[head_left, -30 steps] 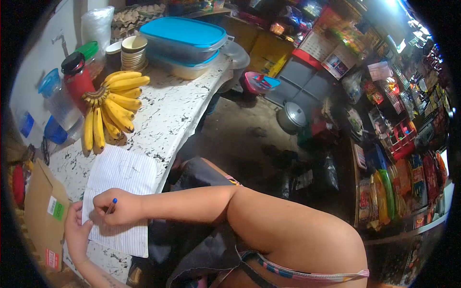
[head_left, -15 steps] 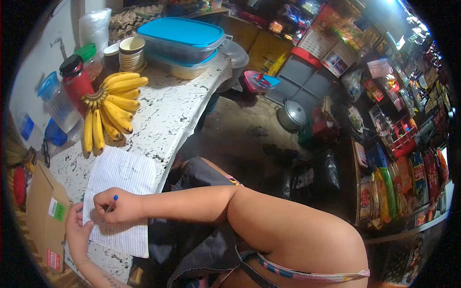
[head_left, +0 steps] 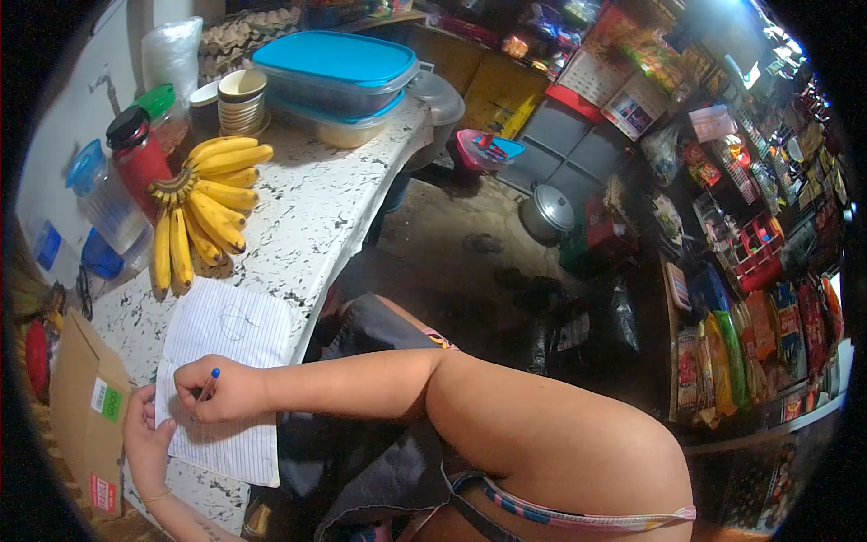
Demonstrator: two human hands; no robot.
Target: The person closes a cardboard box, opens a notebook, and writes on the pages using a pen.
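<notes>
A pen [head_left: 210,383] with a blue end is pinched in my right hand [head_left: 230,390], which rests on the lower page of a lined notebook [head_left: 239,452]. The pen's tip is hidden by my fingers. A looped pen drawing shows on the upper page, and faint marks lie below my hand. My left hand [head_left: 149,443], a thin bracelet at its wrist, grips the notebook's left edge, thumb on the page and fingers bent. Close to its left stands a cardboard box [head_left: 86,415] with green and red labels. A bunch of bananas [head_left: 212,203] lies just beyond the notebook.
Along the speckled white table [head_left: 298,203] stand a blue-lidded pitcher [head_left: 108,199], a red jar [head_left: 137,158], stacked cups [head_left: 242,99] and blue-lidded containers [head_left: 334,68]. A lidded pot [head_left: 548,212] sits on the floor. Shelves of packets [head_left: 750,352] line the right side.
The view has shifted very slightly, so the table items sit a little further left. Both hands keep nearly the same place on the notebook, with the pen still in my right hand.
</notes>
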